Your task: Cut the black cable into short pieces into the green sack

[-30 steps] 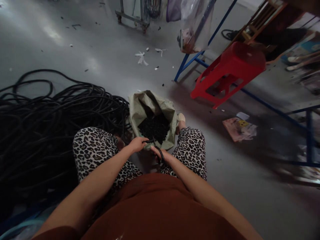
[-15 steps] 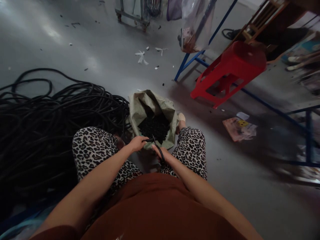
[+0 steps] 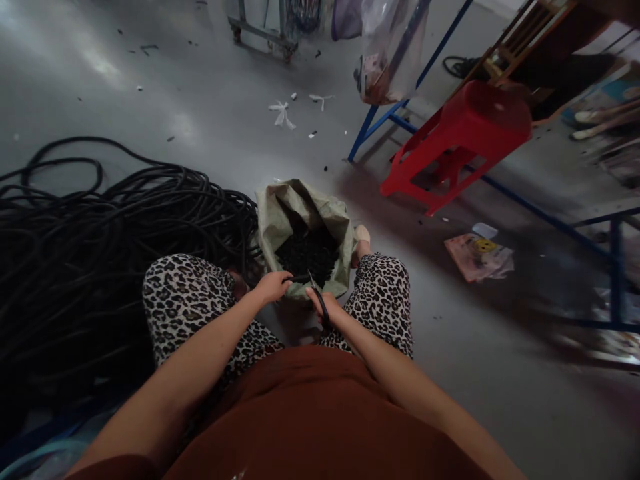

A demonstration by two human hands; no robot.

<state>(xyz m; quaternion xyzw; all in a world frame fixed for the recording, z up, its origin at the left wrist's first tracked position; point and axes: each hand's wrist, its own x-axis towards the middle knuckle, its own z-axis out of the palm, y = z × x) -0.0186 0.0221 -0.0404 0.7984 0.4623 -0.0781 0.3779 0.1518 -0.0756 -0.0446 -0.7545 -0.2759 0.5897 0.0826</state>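
My left hand (image 3: 273, 287) is closed on a black rubber-like cord (image 3: 299, 279), whose end sticks out to the right over the near rim of a sack. In my right hand (image 3: 323, 307) is a pair of scissors (image 3: 321, 303) with black handles, its blades pointing up beside the cord's end. The open greenish woven sack (image 3: 273, 233) stands between my knees and holds many short black pieces (image 3: 310, 257). To the left lies a large tangled heap of black cord (image 3: 125, 213).
A red plastic stool (image 3: 460, 140) leans by a blue metal frame (image 3: 367, 130) at upper right. Plastic packets (image 3: 475, 255) lie on the floor at right, white scraps (image 3: 281, 115) ahead. A wheeled metal rack (image 3: 263, 40) stands at the top. Part of another person (image 3: 570, 77) shows at upper right.
The scissors and my right hand have shifted slightly to the right, and more of the cord's end shows left of the blades. My left hand stays closed on the cord.
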